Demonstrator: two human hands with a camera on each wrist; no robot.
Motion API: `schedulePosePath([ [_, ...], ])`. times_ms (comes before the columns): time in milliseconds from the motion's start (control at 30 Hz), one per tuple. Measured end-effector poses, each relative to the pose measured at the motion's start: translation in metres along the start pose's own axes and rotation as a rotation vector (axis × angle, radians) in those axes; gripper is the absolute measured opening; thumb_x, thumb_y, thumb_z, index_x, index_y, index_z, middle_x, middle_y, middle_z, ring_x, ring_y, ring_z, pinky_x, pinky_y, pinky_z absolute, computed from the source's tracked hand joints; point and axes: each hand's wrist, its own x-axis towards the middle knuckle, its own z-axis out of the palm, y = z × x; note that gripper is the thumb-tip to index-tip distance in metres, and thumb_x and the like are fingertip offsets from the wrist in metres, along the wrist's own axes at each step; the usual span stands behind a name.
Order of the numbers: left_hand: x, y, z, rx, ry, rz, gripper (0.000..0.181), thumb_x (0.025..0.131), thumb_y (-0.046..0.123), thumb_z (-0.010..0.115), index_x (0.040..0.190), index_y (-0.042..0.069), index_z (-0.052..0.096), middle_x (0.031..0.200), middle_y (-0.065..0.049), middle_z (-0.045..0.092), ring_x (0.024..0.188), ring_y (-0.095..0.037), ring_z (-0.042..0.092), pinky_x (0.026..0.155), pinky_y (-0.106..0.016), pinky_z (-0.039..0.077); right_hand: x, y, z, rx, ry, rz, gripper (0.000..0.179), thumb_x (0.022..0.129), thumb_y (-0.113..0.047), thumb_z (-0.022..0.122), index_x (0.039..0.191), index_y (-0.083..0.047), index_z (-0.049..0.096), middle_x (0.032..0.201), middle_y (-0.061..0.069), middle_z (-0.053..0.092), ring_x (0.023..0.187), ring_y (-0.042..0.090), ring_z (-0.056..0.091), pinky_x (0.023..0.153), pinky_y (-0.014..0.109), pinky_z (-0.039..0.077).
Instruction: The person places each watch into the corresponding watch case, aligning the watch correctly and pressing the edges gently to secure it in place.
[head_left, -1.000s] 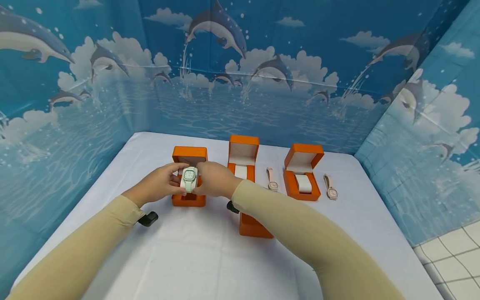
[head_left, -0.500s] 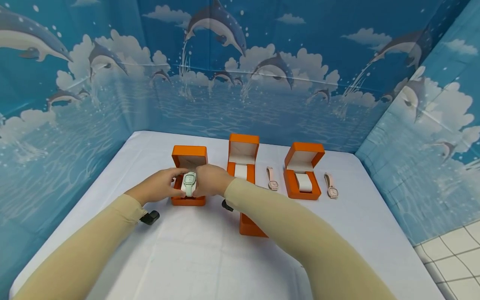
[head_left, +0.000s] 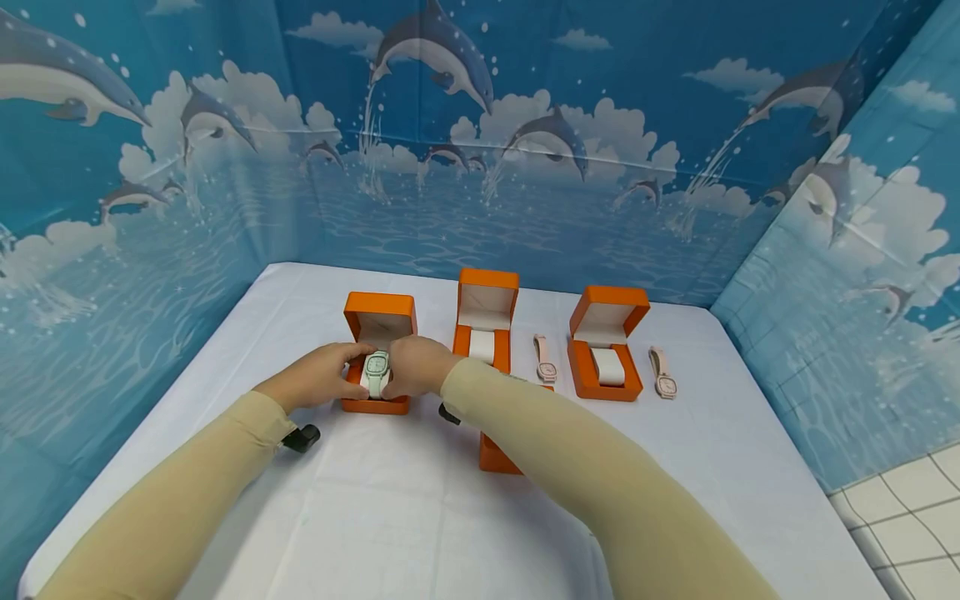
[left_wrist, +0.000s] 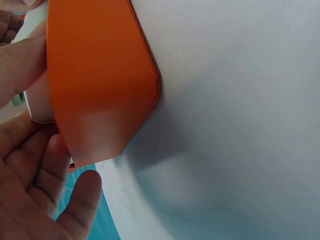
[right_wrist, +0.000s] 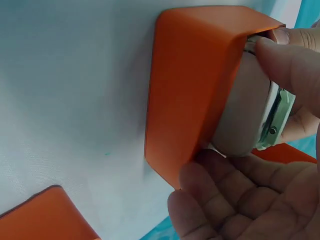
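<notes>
A pale green watch [head_left: 377,365] is strapped round a white cushion [right_wrist: 244,110], which sits partly inside the left orange box [head_left: 375,407], its lid raised. From the left side, my left hand [head_left: 318,375] grips the cushion, thumb near its front edge. Opposite it, my right hand [head_left: 422,365] pinches the watch and cushion at their right side. In the right wrist view the watch case [right_wrist: 278,119] stands out from the cushion, and the cushion's lower part is hidden by the box wall. Fingers of both hands reach into the box opening.
Two more orange boxes, a middle one [head_left: 488,278] and a right one [head_left: 607,297], stand with lids up and white cushions inside. Beside them lie two pink watches, one [head_left: 546,369] between the boxes, one [head_left: 664,384] far right. My right sleeve partly covers another orange box [head_left: 497,458].
Both hands have lowered the watch and its cushion down into the left box. The right forearm has shifted slightly left; the other boxes and watches stay put.
</notes>
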Motion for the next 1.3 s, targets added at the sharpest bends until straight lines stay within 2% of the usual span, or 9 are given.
schedulePosePath([
  [167,0.001,0.003,0.000,0.000,-0.009,0.002,0.067,0.091,0.020,0.084,0.151,0.009,0.055,0.147,-0.016,0.060,0.133,-0.036,0.054,0.116,-0.056,0.045,0.003,0.005,0.002,0.012,-0.002,-0.001,0.038,0.092,-0.048,0.079,0.107,-0.014,0.073,0.090,-0.006,0.069,0.079,0.013,0.062,0.074,0.024,0.053],
  [333,0.002,0.006,0.002,0.015,-0.008,-0.026,0.069,0.091,0.022,0.085,0.152,0.007,0.055,0.156,-0.023,0.046,0.145,-0.043,0.042,0.122,-0.061,0.037,0.006,0.006,0.004,0.025,-0.008,0.012,0.040,0.091,-0.049,0.080,0.108,-0.014,0.074,0.093,-0.006,0.070,0.081,0.013,0.062,0.076,0.024,0.054],
  [433,0.002,0.006,0.002,0.030,0.002,-0.042,0.071,0.090,0.024,0.086,0.152,0.009,0.056,0.148,-0.023,0.043,0.138,-0.043,0.041,0.119,-0.060,0.040,0.007,0.007,0.005,0.039,-0.009,0.027,0.039,0.090,-0.050,0.081,0.107,-0.015,0.076,0.093,-0.006,0.071,0.082,0.012,0.062,0.078,0.024,0.054],
  [567,0.002,0.005,0.001,0.062,-0.004,-0.051,0.072,0.089,0.029,0.085,0.152,0.013,0.057,0.136,-0.021,0.043,0.127,-0.040,0.041,0.107,-0.055,0.045,0.007,0.007,0.007,0.040,-0.015,0.030,0.040,0.091,-0.052,0.080,0.109,-0.016,0.076,0.095,-0.006,0.071,0.083,0.012,0.062,0.082,0.025,0.055],
  [700,0.001,0.003,-0.001,0.074,-0.029,-0.073,0.073,0.088,0.035,0.084,0.153,0.015,0.057,0.128,-0.019,0.044,0.119,-0.037,0.043,0.096,-0.048,0.047,0.006,0.007,0.007,-0.003,-0.030,0.004,0.046,0.094,-0.055,0.076,0.119,-0.016,0.075,0.101,-0.006,0.073,0.087,0.012,0.063,0.090,0.027,0.057],
  [800,0.004,0.004,-0.003,0.059,-0.050,-0.105,0.074,0.087,0.036,0.085,0.152,0.015,0.058,0.126,-0.020,0.044,0.117,-0.037,0.044,0.092,-0.045,0.047,0.005,0.008,0.007,-0.032,-0.044,-0.012,0.050,0.096,-0.056,0.072,0.126,-0.017,0.074,0.106,-0.005,0.074,0.090,0.011,0.064,0.095,0.029,0.057],
  [933,0.007,0.009,-0.006,0.055,-0.077,-0.167,0.073,0.086,0.034,0.087,0.151,0.018,0.059,0.129,-0.023,0.044,0.115,-0.037,0.047,0.089,-0.041,0.049,0.007,0.009,0.007,-0.001,-0.050,0.001,0.048,0.094,-0.056,0.074,0.121,-0.016,0.076,0.105,-0.005,0.074,0.088,0.012,0.064,0.092,0.028,0.056],
  [1100,0.009,0.014,-0.009,0.062,-0.092,-0.209,0.073,0.085,0.030,0.087,0.151,0.019,0.059,0.135,-0.027,0.045,0.115,-0.037,0.052,0.090,-0.041,0.050,0.009,0.007,0.007,0.049,-0.051,0.030,0.046,0.092,-0.054,0.077,0.115,-0.015,0.077,0.103,-0.004,0.072,0.086,0.014,0.062,0.087,0.027,0.055],
  [1300,0.009,0.016,-0.007,0.019,-0.094,-0.234,0.073,0.084,0.027,0.087,0.151,0.020,0.060,0.132,-0.026,0.047,0.114,-0.035,0.054,0.095,-0.043,0.049,0.006,0.005,0.005,0.012,-0.071,0.052,0.049,0.094,-0.056,0.074,0.119,-0.014,0.075,0.108,-0.002,0.072,0.089,0.015,0.063,0.088,0.028,0.055],
])
